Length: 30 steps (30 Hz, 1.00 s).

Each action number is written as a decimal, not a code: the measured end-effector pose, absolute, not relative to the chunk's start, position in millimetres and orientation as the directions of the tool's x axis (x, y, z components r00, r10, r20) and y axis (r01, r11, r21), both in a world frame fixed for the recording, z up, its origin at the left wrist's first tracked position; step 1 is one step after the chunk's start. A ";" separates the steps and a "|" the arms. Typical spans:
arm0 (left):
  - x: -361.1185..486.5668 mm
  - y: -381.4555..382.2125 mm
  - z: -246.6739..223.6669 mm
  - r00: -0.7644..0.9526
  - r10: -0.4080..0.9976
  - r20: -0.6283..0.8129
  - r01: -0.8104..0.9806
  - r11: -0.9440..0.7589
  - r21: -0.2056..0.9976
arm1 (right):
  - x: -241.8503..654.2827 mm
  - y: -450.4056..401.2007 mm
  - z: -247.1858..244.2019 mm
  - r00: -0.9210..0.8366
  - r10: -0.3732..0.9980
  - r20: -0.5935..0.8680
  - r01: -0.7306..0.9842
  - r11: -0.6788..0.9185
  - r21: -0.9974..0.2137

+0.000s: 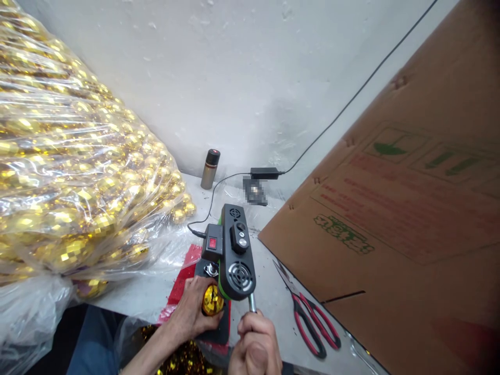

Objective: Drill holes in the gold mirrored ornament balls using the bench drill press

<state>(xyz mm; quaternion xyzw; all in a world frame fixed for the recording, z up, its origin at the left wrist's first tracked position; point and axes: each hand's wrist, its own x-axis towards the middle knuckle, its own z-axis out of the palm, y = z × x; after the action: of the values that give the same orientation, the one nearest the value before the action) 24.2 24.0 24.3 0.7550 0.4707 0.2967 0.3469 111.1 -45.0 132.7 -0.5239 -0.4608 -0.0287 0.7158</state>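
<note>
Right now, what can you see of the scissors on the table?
The scissors have slim, pointed, metal-looking blades and two large black and red looped handles, seemingly plastic. They lie on the pale tabletop beside the cardboard box, blades pointing away, loops nearer the camera. Nobody is holding them.

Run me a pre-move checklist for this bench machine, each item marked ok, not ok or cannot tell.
1. Gold ball steadied by the left hand: ok.
2. Right hand on the metal lever: ok.
3. Cable connected at the switch box end: ok, it meets the box.
4. Red switch on or off: cannot tell.
5. Left fingers clear of the machine's moving parts: cannot tell, they are close beside it.
6. Scissors out of both hands: ok, they lie to the right.
</note>
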 end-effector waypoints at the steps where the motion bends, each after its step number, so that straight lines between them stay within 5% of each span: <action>1: 24.3 24.1 23.8 0.380 0.917 0.122 0.504 -0.316 0.804 | 110.4 -44.6 133.0 0.577 0.433 0.692 0.529 0.448 -0.721; 13: 26.4 23.0 23.4 0.355 0.927 0.125 0.511 -0.304 0.804 | 114.6 -42.0 126.1 0.558 0.405 0.725 0.545 0.480 -0.687; 20: 29.1 24.5 25.8 0.360 0.924 0.128 0.526 -0.315 0.790 | 131.4 -35.0 113.1 0.420 0.335 0.843 0.649 0.539 -0.537; 30: 30.0 24.4 28.6 0.362 0.925 0.111 0.522 -0.301 0.798 | 132.0 -25.7 102.9 0.443 0.224 0.868 0.664 0.569 -0.485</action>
<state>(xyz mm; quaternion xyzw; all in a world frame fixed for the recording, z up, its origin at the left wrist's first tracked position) 30.0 24.4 28.6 0.7508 0.4819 0.2943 0.3428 132.0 -25.7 102.9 -0.4389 -0.5055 -0.1513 0.7273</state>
